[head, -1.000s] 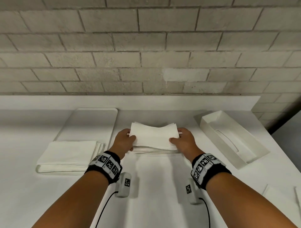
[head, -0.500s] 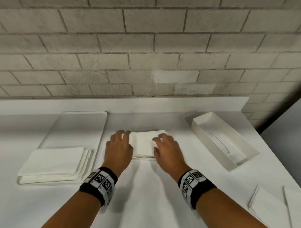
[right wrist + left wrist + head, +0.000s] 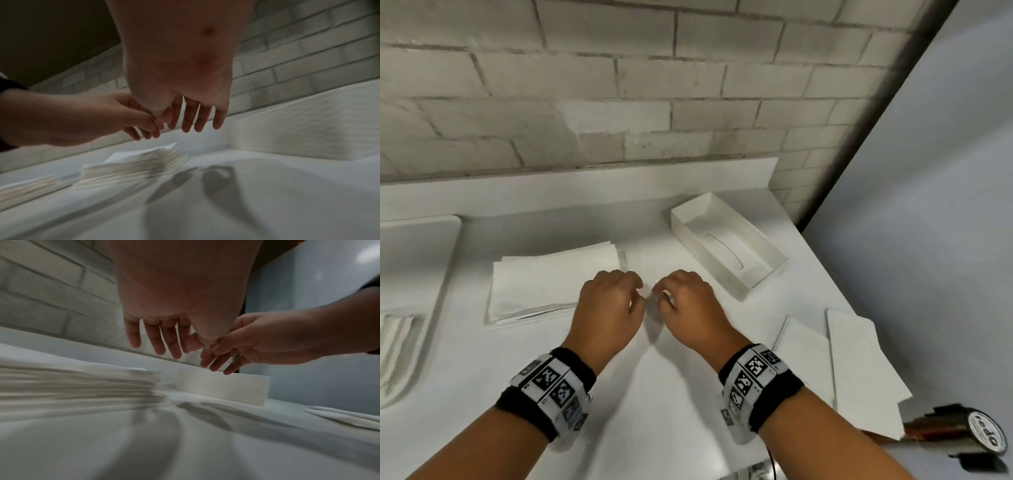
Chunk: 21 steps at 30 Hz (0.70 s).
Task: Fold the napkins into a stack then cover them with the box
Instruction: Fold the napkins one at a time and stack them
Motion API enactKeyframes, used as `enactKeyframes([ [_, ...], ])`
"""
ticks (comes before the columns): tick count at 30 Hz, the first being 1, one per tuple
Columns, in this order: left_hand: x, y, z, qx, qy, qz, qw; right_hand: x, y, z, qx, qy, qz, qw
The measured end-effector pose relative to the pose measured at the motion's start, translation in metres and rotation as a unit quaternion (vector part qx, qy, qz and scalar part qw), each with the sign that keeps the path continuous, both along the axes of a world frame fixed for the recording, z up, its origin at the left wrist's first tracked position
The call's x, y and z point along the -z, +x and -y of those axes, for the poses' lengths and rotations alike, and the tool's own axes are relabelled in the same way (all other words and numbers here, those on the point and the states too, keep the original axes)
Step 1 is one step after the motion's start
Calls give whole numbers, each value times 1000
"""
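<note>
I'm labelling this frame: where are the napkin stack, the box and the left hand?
napkin stack (image 3: pixel 551 277), head view, top sheet.
box (image 3: pixel 726 255), head view, bare inside floor.
left hand (image 3: pixel 607 305), head view, back of the hand.

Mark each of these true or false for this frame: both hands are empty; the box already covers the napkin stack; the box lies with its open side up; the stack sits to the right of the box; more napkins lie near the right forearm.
1. Both hands are empty: true. The left hand and right hand hang above the table, holding nothing.
2. The box covers the stack: false. The box lies apart from the napkin stack.
3. The box is open side up: true.
4. The stack sits right of the box: false. It is left of it.
5. More napkins lie near the right forearm: true, the loose napkins.
</note>
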State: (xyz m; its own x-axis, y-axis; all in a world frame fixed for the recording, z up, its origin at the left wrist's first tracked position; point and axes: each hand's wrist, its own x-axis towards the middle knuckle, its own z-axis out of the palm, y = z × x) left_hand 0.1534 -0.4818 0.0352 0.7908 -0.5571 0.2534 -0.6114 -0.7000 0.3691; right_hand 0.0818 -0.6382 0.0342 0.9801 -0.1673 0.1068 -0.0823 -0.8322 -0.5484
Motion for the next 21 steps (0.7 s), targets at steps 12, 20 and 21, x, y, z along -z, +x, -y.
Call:
enactKeyframes([
  [12, 24, -110, 179, 247, 43, -216, 944, 10, -164, 145, 275, -21, -53, 960],
  [20, 31, -131, 238, 285, 209, -126, 927, 27, -195, 155, 285, -39, -100, 952],
  [21, 31, -132, 242, 284, 217, -118, 927, 29, -196, 155, 287, -37, -109, 951],
])
